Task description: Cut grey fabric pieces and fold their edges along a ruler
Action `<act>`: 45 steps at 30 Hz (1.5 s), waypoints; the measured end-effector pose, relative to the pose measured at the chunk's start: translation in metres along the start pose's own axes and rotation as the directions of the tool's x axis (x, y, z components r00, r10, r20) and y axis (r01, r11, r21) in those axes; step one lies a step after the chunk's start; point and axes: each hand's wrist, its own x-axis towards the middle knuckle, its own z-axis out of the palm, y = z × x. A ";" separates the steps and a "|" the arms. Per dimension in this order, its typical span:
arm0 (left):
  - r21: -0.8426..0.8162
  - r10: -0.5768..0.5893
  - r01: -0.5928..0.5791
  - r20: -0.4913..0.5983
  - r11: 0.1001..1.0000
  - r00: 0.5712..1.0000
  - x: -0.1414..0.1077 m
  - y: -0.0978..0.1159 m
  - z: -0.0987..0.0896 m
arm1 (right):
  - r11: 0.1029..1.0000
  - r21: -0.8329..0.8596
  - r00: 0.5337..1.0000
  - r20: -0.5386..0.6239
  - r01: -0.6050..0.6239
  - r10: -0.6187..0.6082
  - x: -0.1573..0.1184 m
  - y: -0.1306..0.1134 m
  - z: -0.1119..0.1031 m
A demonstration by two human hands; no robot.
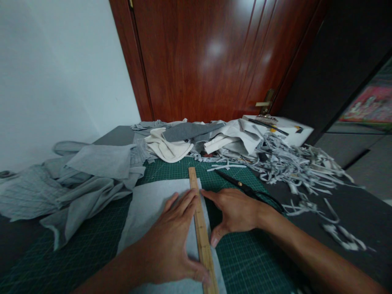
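A wooden ruler (200, 228) lies lengthwise near the right edge of a pale grey piece of fabric (147, 208), a narrow strip of which shows to the ruler's right. My left hand (171, 237) is spread over the fabric, its fingertips and thumb resting on the ruler. On the other side, my right hand (235, 212) has thumb and index finger apart; their tips are at the fabric's right edge, close beside the ruler. Under all this is a green cutting mat (245, 253). Black scissors (241, 185) lie just beyond my right hand, their handles partly hidden by that arm.
Grey fabric (98, 163) is heaped on the left. White and grey cloth pieces (171, 145) pile up at the back. A tangle of cut strips (288, 163) covers the right side, before a white box (297, 128). Behind stands a brown door (196, 61).
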 end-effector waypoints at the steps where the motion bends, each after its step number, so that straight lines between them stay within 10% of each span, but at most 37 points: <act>1: -0.004 0.012 -0.012 -0.008 1.000 1.000 0.000 0.000 0.001 | 1.000 -0.002 1.000 0.002 -0.002 0.002 0.000 0.000 0.000; 19: -0.026 0.028 -0.031 -0.124 0.999 0.992 0.003 0.002 0.003 | 1.000 0.007 1.000 -0.010 0.008 -0.008 0.001 -0.001 0.000; 28: -0.016 -0.037 0.036 -0.087 0.999 0.996 0.003 0.001 0.006 | 0.939 0.328 0.993 -0.024 -0.104 0.118 -0.016 0.001 -0.015; 37: 0.007 -0.053 0.053 -0.043 0.999 0.998 0.003 0.000 0.005 | 0.400 0.900 0.982 0.128 -0.173 0.137 -0.030 -0.026 -0.003; 45: -0.003 -0.040 0.039 -0.079 0.999 0.996 0.002 -0.003 0.009 | 0.309 0.909 0.960 0.255 -0.280 0.119 -0.050 -0.047 0.020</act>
